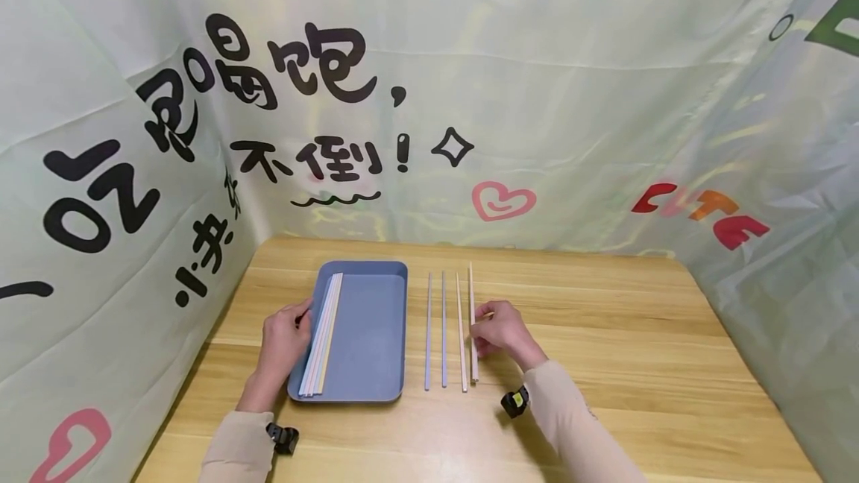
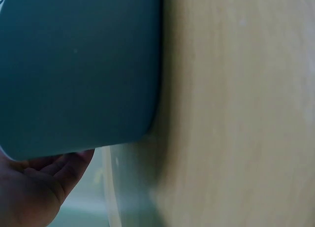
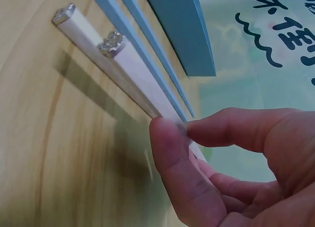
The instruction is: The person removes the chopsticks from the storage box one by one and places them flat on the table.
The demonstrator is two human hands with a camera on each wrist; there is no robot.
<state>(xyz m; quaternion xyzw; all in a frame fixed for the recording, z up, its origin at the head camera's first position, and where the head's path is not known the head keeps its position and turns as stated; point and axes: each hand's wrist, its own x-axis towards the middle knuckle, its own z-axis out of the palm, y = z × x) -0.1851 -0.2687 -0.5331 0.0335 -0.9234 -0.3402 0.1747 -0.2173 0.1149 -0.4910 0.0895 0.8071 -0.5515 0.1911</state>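
Note:
My left hand (image 1: 285,341) grips the left rim of a blue-grey tray (image 1: 369,334), its fingers partly hidden by the rim in the left wrist view. Inside the tray, a bundle of light-coloured chopsticks (image 1: 326,334) leans along the left side. Right of the tray my right hand (image 1: 499,328) pinches a pale chopstick (image 3: 140,72) between thumb and forefinger, its silvery patterned end pointing toward me. Beside it lies a matching pale chopstick (image 1: 461,334). Two blue chopsticks (image 1: 428,334) lie parallel between that one and the tray.
The wooden table (image 1: 624,349) extends to the right and front. A printed cloth (image 1: 577,118) with lettering and a pink heart walls in the back and both sides. Black wrist cameras sit on both sleeves (image 1: 560,408).

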